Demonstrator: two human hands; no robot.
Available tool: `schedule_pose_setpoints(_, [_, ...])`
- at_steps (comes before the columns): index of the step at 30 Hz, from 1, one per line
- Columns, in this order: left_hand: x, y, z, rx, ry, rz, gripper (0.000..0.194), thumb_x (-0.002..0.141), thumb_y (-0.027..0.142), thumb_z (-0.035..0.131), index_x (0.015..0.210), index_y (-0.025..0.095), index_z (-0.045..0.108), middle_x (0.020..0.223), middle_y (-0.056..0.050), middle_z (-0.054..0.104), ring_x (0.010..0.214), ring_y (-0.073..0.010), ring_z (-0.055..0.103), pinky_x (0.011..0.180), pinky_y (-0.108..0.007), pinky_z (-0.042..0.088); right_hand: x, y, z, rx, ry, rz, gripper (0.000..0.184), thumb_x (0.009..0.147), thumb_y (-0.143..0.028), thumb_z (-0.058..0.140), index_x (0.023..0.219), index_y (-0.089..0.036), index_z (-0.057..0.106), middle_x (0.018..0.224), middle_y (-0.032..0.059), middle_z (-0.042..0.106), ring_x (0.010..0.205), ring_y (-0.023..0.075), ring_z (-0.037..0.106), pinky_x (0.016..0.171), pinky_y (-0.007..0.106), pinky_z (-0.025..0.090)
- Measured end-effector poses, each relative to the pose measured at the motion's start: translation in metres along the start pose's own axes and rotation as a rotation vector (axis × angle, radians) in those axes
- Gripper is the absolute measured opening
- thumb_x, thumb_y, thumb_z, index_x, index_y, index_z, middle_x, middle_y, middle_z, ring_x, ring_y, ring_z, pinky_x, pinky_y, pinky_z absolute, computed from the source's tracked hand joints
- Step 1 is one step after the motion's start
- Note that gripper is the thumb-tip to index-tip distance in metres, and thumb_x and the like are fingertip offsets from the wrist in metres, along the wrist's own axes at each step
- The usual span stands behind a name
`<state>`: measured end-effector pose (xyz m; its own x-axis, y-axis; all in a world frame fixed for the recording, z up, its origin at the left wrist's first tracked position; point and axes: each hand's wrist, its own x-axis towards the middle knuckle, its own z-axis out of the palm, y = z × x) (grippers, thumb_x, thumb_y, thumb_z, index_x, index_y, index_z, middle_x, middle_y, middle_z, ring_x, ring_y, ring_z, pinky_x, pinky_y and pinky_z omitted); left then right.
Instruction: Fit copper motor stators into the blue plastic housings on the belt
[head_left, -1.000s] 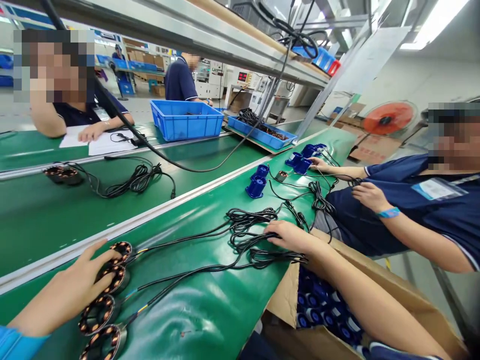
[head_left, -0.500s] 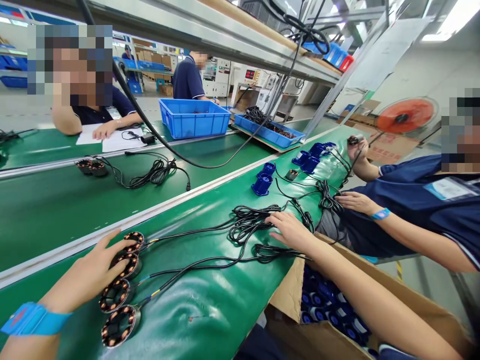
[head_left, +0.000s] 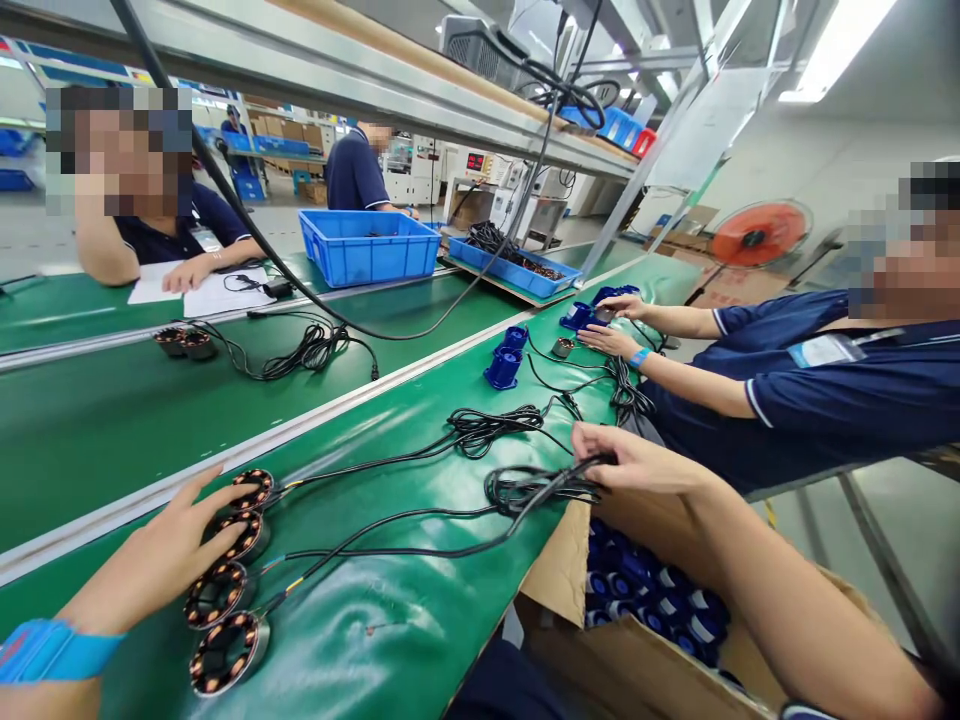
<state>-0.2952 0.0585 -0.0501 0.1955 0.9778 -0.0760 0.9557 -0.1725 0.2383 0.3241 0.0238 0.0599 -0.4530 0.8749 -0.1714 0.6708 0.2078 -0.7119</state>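
A row of motor stators with copper windings stands on the green bench at the lower left, black cables running from them to the right. My left hand lies over the far stators with its fingers spread, touching them. At the bench's near edge, my right hand pinches a black cable whose coiled bundle hangs partly over the edge. Just beyond it lies another coiled cable on the bench.
Below my right arm, an open cardboard box holds several blue housings. Blue housings also stand further along the bench. A co-worker's hands are at the right. Blue bins sit behind, under a hanging black cable.
My right hand has moved right and toward me, drawing a black cable bundle off the other coil. My left hand stays on the stators. The co-worker's hands have come down to the blue housings.
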Motion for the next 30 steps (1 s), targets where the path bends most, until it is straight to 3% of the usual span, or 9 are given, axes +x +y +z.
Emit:
schedule_pose_setpoints(2, [-0.001,0.001,-0.001,-0.019,-0.050,-0.028,0.067,0.093,0.068,0.029,0.145,0.035,0.054,0.165,-0.010,0.027,0.138,-0.0337,0.053,0.112,-0.050,0.049,-0.003,0.007,0.011,-0.031,-0.163,0.095,0.037,0.081,-0.033,0.065,0.112,-0.019,0.050,0.080,-0.0027,0.053,0.072,0.0152,0.051,0.065,0.026,0.040])
schedule_pose_setpoints(5, [-0.003,0.006,-0.004,-0.053,-0.076,-0.041,0.067,0.093,0.067,0.031,0.147,0.033,0.053,0.167,-0.011,0.024,0.139,-0.0354,0.052,0.114,-0.052,0.047,0.008,0.023,0.039,-0.350,-0.158,0.157,0.059,0.068,-0.034,0.081,0.119,-0.020,0.055,0.094,0.0024,0.056,0.087,0.0218,0.057,0.074,0.030,0.042])
schedule_pose_setpoints(10, [-0.009,0.016,-0.010,-0.084,-0.067,-0.053,0.063,0.092,0.063,0.035,0.143,0.033,0.056,0.166,-0.009,0.028,0.139,-0.0334,0.053,0.116,-0.050,0.045,0.022,0.038,0.057,-0.537,-0.075,0.058,0.025,0.071,-0.018,0.070,0.088,-0.020,0.052,0.101,0.0056,0.060,0.092,0.0241,0.060,0.073,0.030,0.042])
schedule_pose_setpoints(13, [-0.012,0.022,-0.013,-0.080,-0.082,-0.075,0.059,0.092,0.058,0.036,0.142,0.033,0.056,0.167,-0.008,0.028,0.141,-0.0317,0.051,0.117,-0.049,0.044,0.029,0.039,0.052,-0.712,0.212,0.072,0.018,0.077,-0.010,0.056,0.090,-0.020,0.050,0.086,0.0055,0.060,0.081,0.0242,0.060,0.072,0.034,0.044])
schedule_pose_setpoints(17, [-0.014,0.029,-0.019,-0.092,-0.105,-0.076,0.056,0.093,0.053,0.036,0.141,0.032,0.056,0.167,-0.009,0.027,0.144,-0.0309,0.048,0.119,-0.048,0.041,0.042,0.034,0.058,-0.976,0.587,-0.053,0.024,0.084,-0.031,0.065,0.100,-0.017,0.055,0.109,0.0183,0.062,0.099,0.0355,0.057,0.083,0.047,0.047])
schedule_pose_setpoints(19, [-0.016,0.032,-0.021,-0.106,-0.106,-0.080,0.055,0.094,0.051,0.036,0.141,0.031,0.056,0.166,-0.010,0.028,0.144,-0.0312,0.048,0.119,-0.048,0.041,0.042,0.032,0.062,-0.844,0.492,-0.090,0.033,0.086,-0.045,0.067,0.101,-0.018,0.057,0.112,0.0176,0.063,0.100,0.0358,0.059,0.083,0.050,0.049])
schedule_pose_setpoints(24, [-0.020,0.035,-0.023,-0.159,-0.108,-0.085,0.053,0.094,0.049,0.040,0.141,0.031,0.056,0.168,-0.012,0.026,0.139,-0.0323,0.054,0.116,-0.050,0.045,0.033,0.021,0.029,-0.362,-0.162,-0.003,0.018,0.086,-0.052,0.071,0.088,-0.035,0.068,0.097,0.0103,0.071,0.093,0.0327,0.068,0.082,0.051,0.057])
schedule_pose_setpoints(27, [-0.023,0.032,-0.026,-0.194,-0.098,-0.054,0.053,0.094,0.054,0.045,0.141,0.034,0.057,0.168,-0.010,0.028,0.140,-0.0322,0.053,0.118,-0.050,0.043,0.061,0.007,0.001,-0.380,-0.074,-0.042,0.023,0.089,-0.058,0.066,0.098,-0.038,0.072,0.108,0.0082,0.073,0.101,0.0336,0.069,0.090,0.053,0.057])
schedule_pose_setpoints(30, [-0.015,0.024,-0.038,-0.277,-0.011,0.005,0.052,0.093,0.065,0.050,0.137,0.039,0.059,0.161,-0.004,0.042,0.140,-0.0284,0.052,0.118,-0.043,0.044,0.135,-0.014,-0.007,-0.553,-0.018,-0.194,0.028,0.098,-0.049,0.057,0.113,-0.029,0.070,0.115,0.0084,0.072,0.108,0.0310,0.067,0.096,0.050,0.055])
